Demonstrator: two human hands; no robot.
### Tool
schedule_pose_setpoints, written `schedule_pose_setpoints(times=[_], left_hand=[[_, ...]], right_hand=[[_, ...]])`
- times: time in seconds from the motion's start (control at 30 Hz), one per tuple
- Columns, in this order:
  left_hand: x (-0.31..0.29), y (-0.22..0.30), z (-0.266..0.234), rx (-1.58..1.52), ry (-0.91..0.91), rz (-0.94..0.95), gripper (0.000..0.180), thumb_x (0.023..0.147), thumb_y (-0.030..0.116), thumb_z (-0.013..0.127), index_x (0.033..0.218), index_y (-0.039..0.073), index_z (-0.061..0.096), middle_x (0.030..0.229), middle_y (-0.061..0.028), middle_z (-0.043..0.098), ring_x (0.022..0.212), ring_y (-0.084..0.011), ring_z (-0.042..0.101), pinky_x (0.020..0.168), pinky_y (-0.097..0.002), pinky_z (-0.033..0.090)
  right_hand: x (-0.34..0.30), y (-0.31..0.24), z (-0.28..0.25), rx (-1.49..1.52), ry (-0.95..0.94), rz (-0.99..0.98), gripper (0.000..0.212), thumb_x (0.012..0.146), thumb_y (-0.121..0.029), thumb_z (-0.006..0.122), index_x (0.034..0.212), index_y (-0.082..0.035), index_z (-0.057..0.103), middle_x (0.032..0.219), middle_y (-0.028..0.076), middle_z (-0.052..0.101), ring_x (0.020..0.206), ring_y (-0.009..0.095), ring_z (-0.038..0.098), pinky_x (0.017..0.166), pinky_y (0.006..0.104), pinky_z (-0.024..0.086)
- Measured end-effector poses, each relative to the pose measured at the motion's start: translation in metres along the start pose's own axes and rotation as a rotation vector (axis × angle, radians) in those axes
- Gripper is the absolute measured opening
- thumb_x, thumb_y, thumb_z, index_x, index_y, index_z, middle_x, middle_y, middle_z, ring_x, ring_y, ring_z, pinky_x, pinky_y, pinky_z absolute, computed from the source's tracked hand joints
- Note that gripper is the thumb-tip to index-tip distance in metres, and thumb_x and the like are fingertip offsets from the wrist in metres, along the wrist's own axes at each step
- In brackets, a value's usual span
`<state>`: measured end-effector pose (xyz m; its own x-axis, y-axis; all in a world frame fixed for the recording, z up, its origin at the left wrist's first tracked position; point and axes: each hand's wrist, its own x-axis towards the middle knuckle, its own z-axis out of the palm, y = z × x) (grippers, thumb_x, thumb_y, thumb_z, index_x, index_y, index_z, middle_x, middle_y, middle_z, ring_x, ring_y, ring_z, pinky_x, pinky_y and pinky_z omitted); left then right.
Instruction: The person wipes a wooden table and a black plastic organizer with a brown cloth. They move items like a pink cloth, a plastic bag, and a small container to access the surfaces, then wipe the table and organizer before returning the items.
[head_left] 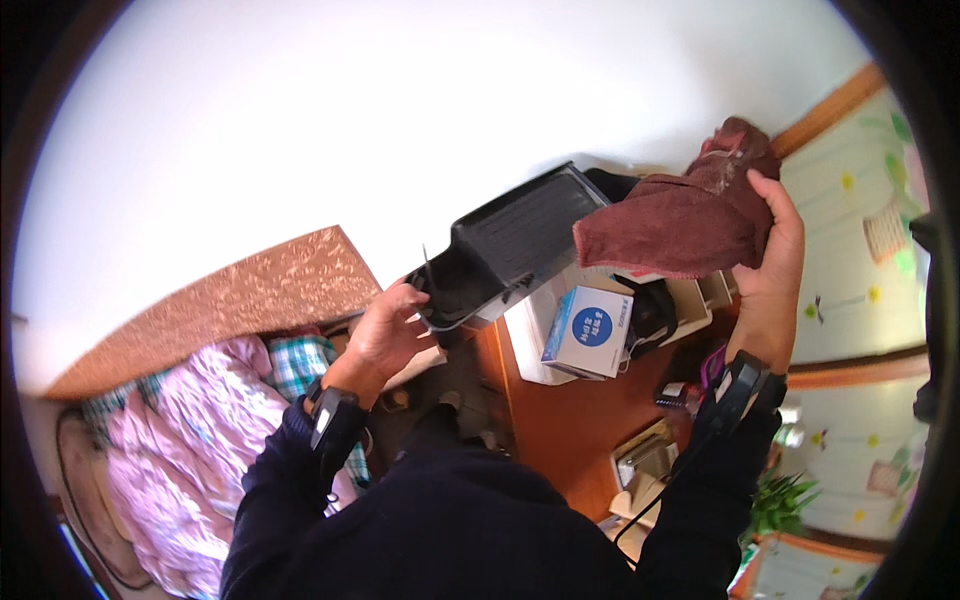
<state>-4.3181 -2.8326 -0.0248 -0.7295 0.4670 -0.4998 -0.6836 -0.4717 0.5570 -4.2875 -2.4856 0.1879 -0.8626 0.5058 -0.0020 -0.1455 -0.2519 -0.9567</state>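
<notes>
My left hand (382,335) is closed on the near left end of a black plastic tray (530,222), which has a shallow ribbed section and a deeper end. The tray is held tilted in the air in front of a white wall. In my right hand (778,245) is a dark reddish-brown cloth (680,222), bunched at the top and hanging across the tray's right end. That end of the tray is partly hidden by the cloth. Both wrists wear black bands with small devices.
Below the tray, a white-and-blue box (592,332) sits on pale containers on a reddish-brown desk (545,425). Small items and a green plant (785,502) are at the right, near patterned curtains (850,270). A bed with pink bedding (190,430) and a carved headboard (230,300) lies left.
</notes>
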Motion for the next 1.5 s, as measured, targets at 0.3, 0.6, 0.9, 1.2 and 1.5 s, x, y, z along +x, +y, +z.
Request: schedule_pose_setpoints(times=[0.3,0.6,0.9,1.2,1.5], left_hand=[[-0.054,0.016,0.032,-0.021,-0.193,-0.014,0.053,0.083,0.026,0.056,0.130,0.002,0.052,0.124,-0.0160,0.059,0.110,-0.0325,0.060,0.092,-0.0515,0.048],[-0.085,0.003,0.066,-0.054,-0.231,0.093,0.053,0.085,0.029,0.057,0.130,0.002,0.053,0.124,-0.0169,0.061,0.116,-0.0322,0.058,0.100,-0.0549,0.042],[-0.098,0.010,0.056,-0.191,-0.638,0.062,0.037,0.090,0.024,0.051,0.114,-0.002,0.059,0.114,-0.0151,0.064,0.109,-0.0280,0.060,0.093,-0.0464,0.051],[-0.123,0.003,0.059,-0.065,-0.270,0.156,0.060,0.084,0.031,0.058,0.136,0.002,0.048,0.131,-0.0192,0.055,0.117,-0.0358,0.056,0.097,-0.0548,0.045],[-0.140,0.004,0.042,-0.150,-0.247,0.111,0.056,0.080,0.022,0.059,0.130,-0.002,0.051,0.125,-0.0186,0.058,0.112,-0.0342,0.056,0.101,-0.0537,0.041]], right_hand=[[-0.058,0.060,-0.011,0.389,0.169,-0.231,0.032,0.094,-0.026,0.063,0.119,-0.007,0.061,0.109,0.006,0.066,0.096,0.018,0.063,0.084,0.0354,0.052],[-0.117,0.139,0.056,-0.482,-0.028,-0.882,0.042,0.081,-0.014,0.070,0.121,-0.003,0.060,0.109,0.018,0.049,0.097,0.034,0.054,0.084,0.0378,0.048],[-0.174,0.144,0.063,-0.666,-0.314,-1.313,0.042,0.077,-0.010,0.070,0.118,-0.020,0.069,0.108,0.006,0.050,0.093,0.023,0.054,0.079,0.0371,0.047],[-0.105,0.118,0.036,-0.666,-0.012,-1.245,0.050,0.074,-0.003,0.064,0.123,-0.014,0.065,0.110,0.014,0.053,0.097,0.032,0.055,0.085,0.0382,0.049],[-0.019,0.094,-0.008,-0.571,0.377,-0.929,0.027,0.090,-0.012,0.066,0.117,-0.007,0.063,0.113,0.013,0.051,0.099,0.025,0.058,0.087,0.0345,0.049]])
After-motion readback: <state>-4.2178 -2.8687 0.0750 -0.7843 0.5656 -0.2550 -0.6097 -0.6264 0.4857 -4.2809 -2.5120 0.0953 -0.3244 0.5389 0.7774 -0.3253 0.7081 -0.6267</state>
